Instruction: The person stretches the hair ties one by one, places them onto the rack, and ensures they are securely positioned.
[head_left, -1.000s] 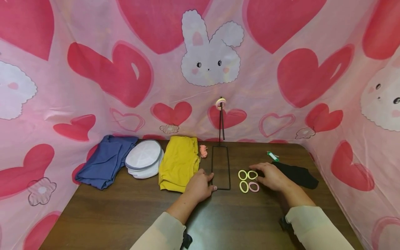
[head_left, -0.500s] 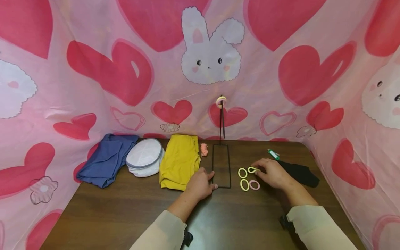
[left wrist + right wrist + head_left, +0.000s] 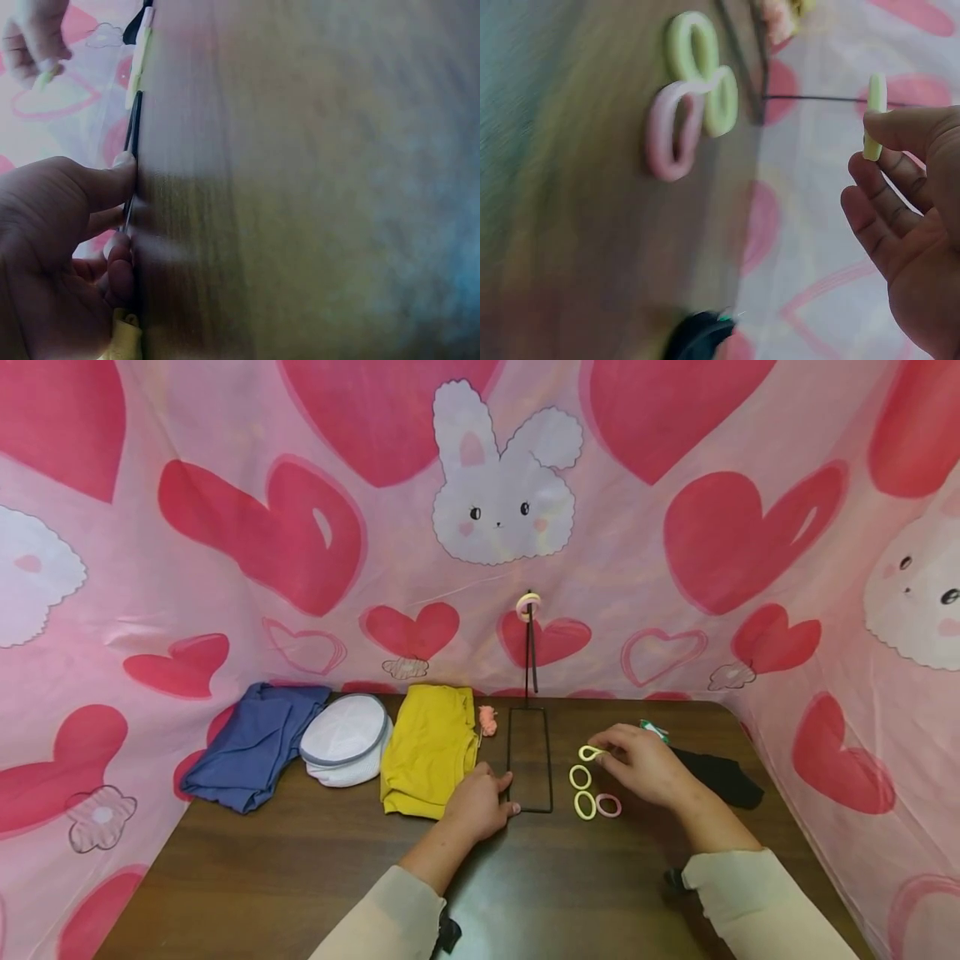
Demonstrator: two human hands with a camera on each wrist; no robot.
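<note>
My right hand [image 3: 641, 764] pinches a pale yellow hair tie [image 3: 588, 752] between thumb and fingers; in the right wrist view the hair tie [image 3: 875, 116] is raised off the table. Below it lie two yellow hair ties [image 3: 580, 777] and a pink one [image 3: 609, 806]. My left hand [image 3: 480, 803] holds the near left corner of the black wire stand [image 3: 551, 760], its thumb and fingers on the base frame, as the left wrist view shows too. A pink and a yellow hair tie [image 3: 528, 607] hang around the stand's upper arm.
Left of the stand lie an orange yarn bundle [image 3: 487, 722], folded yellow cloth [image 3: 427, 752], a white mesh bag [image 3: 347, 739] and folded blue cloth [image 3: 255, 747]. Behind my right hand are a green tag [image 3: 654, 731] and black cloth [image 3: 720, 777]. A patterned curtain [image 3: 622, 577] surrounds the table.
My right hand has taken hold of the upper right yellow hair tie, lifted it and moved it left and away from me. My left hand stays at the stand's base.
</note>
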